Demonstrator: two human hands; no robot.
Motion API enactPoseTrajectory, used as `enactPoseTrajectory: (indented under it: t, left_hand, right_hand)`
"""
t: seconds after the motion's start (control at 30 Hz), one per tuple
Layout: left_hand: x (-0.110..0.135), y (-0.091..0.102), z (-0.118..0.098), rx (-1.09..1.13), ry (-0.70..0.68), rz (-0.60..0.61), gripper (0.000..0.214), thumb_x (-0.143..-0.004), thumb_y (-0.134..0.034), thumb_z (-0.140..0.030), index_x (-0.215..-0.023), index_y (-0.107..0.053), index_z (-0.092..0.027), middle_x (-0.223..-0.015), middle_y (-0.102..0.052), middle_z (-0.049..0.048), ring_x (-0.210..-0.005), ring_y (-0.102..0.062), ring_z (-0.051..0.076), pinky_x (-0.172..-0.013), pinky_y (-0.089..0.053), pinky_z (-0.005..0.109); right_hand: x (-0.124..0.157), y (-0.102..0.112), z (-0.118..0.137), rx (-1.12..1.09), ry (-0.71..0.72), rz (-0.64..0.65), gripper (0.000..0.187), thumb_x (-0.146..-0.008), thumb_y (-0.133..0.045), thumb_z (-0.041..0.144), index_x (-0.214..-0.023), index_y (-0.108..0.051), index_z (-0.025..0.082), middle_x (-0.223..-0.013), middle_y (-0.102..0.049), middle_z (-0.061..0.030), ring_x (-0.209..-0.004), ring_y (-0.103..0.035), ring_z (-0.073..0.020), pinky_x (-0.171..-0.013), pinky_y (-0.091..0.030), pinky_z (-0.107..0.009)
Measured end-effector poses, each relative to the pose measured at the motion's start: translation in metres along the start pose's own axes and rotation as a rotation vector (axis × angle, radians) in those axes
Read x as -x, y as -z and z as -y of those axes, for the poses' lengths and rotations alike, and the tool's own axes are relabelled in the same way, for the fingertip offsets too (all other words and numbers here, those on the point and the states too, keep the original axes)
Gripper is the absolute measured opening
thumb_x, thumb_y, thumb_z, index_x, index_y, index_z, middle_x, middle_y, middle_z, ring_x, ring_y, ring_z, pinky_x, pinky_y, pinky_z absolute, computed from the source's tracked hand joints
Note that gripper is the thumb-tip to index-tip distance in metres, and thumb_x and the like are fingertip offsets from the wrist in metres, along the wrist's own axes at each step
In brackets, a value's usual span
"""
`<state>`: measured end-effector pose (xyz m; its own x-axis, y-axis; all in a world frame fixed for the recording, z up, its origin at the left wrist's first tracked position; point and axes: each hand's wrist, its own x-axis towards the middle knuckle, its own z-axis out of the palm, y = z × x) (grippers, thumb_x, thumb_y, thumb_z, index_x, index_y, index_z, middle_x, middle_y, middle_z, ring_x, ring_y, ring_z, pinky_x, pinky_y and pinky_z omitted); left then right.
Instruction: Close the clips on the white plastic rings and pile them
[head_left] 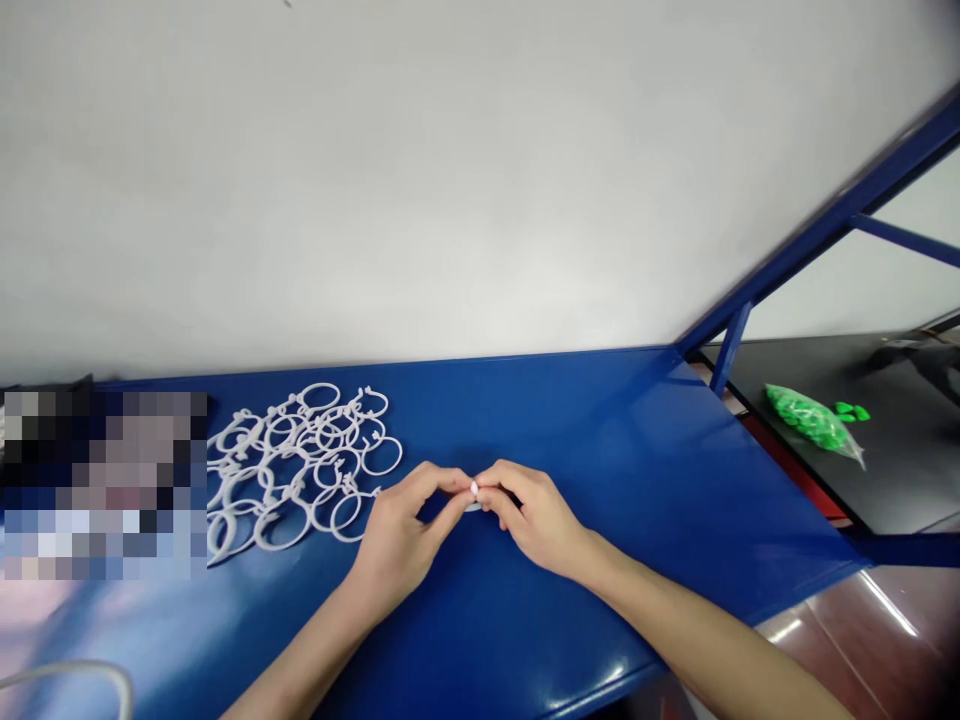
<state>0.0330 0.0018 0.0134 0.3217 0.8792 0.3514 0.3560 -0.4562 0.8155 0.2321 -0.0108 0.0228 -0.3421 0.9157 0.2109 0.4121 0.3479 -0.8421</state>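
My left hand [401,535] and my right hand [536,520] meet fingertip to fingertip above the blue tabletop [592,450]. Both pinch a small white plastic ring [474,489] between thumb and fingers. Only its knobbed bit and a short stretch of its curve show; fingers hide the rest. Close to the left hand lies a loose pile of similar white rings [304,445], several with small knobs at their ends, many overlapping.
A pale wall [465,180] rises behind the table. Blue metal framing [731,345] stands on the right. Beyond it, a black surface [907,480] bears a clear bag of green pieces [810,420] and a few loose ones. A blurred patch covers the far left; a pale cable [75,667] curves below it.
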Motion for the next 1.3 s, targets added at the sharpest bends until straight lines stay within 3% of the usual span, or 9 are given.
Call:
enactPoseTrajectory:
  t: [0.13, 0.27, 0.37, 0.47, 0.63, 0.87, 1.1, 1.2, 1.3]
  left_hand:
    - [-0.006, 0.008, 0.007, -0.547, -0.141, -0.078, 0.021, -0.1, -0.057, -0.034, -0.106, -0.071, -0.019, -0.101, -0.076, 0.0087, -0.095, -0.067, 0.026, -0.086, -0.053, 0.04]
    - [-0.003, 0.011, 0.007, -1.072, -0.015, -0.111, 0.032, -0.099, -0.055, -0.034, -0.115, -0.069, -0.01, -0.108, -0.071, 0.0183, -0.101, -0.06, 0.038, -0.084, -0.045, 0.049]
    - [0.002, 0.01, 0.004, -1.178, 0.031, -0.008, 0.026, -0.1, -0.048, -0.025, -0.108, -0.071, -0.013, -0.099, -0.071, 0.0154, -0.097, -0.059, 0.036, -0.082, -0.041, 0.047]
    - [0.003, 0.009, 0.0, -1.182, 0.016, 0.033, 0.027, -0.1, -0.044, -0.018, -0.103, -0.071, -0.017, -0.096, -0.071, 0.0131, -0.096, -0.059, 0.033, -0.082, -0.038, 0.044]
    - [0.002, 0.013, 0.001, -1.236, 0.062, -0.137, 0.03, -0.1, -0.049, -0.035, -0.108, -0.069, -0.014, -0.105, -0.07, 0.0169, -0.102, -0.057, 0.035, -0.084, -0.036, 0.044]
    - [0.0, 0.023, 0.013, -1.236, -0.085, -0.073, 0.028, -0.1, -0.048, -0.023, -0.082, -0.068, -0.018, -0.084, -0.072, 0.0116, -0.091, -0.057, 0.033, -0.077, -0.034, 0.043]
    - [0.004, -0.004, -0.016, -0.787, -0.598, -0.075, 0.013, -0.099, -0.058, -0.016, -0.088, -0.065, -0.019, -0.087, -0.073, 0.0033, -0.086, -0.058, 0.022, -0.078, -0.038, 0.036]
    - [0.01, -0.014, -0.026, -0.693, -0.653, -0.067, 0.008, -0.098, -0.061, -0.014, -0.094, -0.064, -0.02, -0.089, -0.073, 0.0018, -0.089, -0.059, 0.022, -0.082, -0.04, 0.036]
    - [0.012, -0.014, -0.024, -0.636, -0.605, -0.11, 0.006, -0.096, -0.063, -0.015, -0.097, -0.063, -0.021, -0.093, -0.072, 0.0024, -0.091, -0.06, 0.021, -0.081, -0.042, 0.035]
  right_hand:
    - [-0.008, 0.009, -0.008, 0.25, 0.069, -0.114, 0.017, -0.105, -0.057, 0.033, -0.102, -0.071, 0.024, -0.096, -0.072, -0.0013, -0.083, -0.069, -0.0141, -0.077, -0.052, -0.025]
    - [-0.013, 0.03, -0.012, 0.732, -0.156, -0.181, 0.019, -0.105, -0.055, 0.032, -0.104, -0.069, 0.019, -0.104, -0.07, -0.0065, -0.082, -0.07, -0.0189, -0.067, -0.051, -0.028]
    - [-0.012, 0.038, -0.007, 0.933, -0.324, -0.087, 0.02, -0.104, -0.054, 0.03, -0.105, -0.069, 0.018, -0.107, -0.067, -0.0093, -0.08, -0.072, -0.021, -0.063, -0.051, -0.03]
    - [-0.009, 0.033, 0.001, 0.972, -0.342, -0.123, 0.021, -0.103, -0.056, 0.034, -0.111, -0.067, 0.017, -0.114, -0.064, -0.0115, -0.087, -0.072, -0.0225, -0.065, -0.053, -0.03]
    - [-0.006, 0.018, 0.01, 0.902, -0.188, -0.122, 0.025, -0.105, -0.052, 0.034, -0.118, -0.066, 0.018, -0.118, -0.065, -0.0117, -0.1, -0.07, -0.0246, -0.073, -0.057, -0.033]
    - [0.004, -0.004, 0.014, 0.638, 0.035, 0.102, 0.021, -0.101, -0.06, 0.032, -0.114, -0.069, 0.019, -0.114, -0.069, -0.0095, -0.107, -0.066, -0.0262, -0.093, -0.055, -0.04]
    - [0.002, -0.012, 0.009, -0.027, -0.141, -0.146, 0.03, -0.106, -0.049, 0.036, -0.129, -0.058, 0.019, -0.106, -0.074, -0.0061, -0.095, -0.071, -0.0198, -0.087, -0.054, -0.035]
    - [-0.001, -0.01, 0.007, -0.184, -0.141, -0.148, 0.02, -0.104, -0.053, 0.033, -0.11, -0.067, 0.02, -0.087, -0.074, -0.001, -0.077, -0.07, -0.016, -0.074, -0.053, -0.028]
    - [-0.002, -0.01, 0.008, -0.237, -0.127, -0.165, 0.018, -0.102, -0.056, 0.029, -0.111, -0.069, 0.022, -0.091, -0.076, -0.0008, -0.08, -0.071, -0.0159, -0.074, -0.053, -0.028]
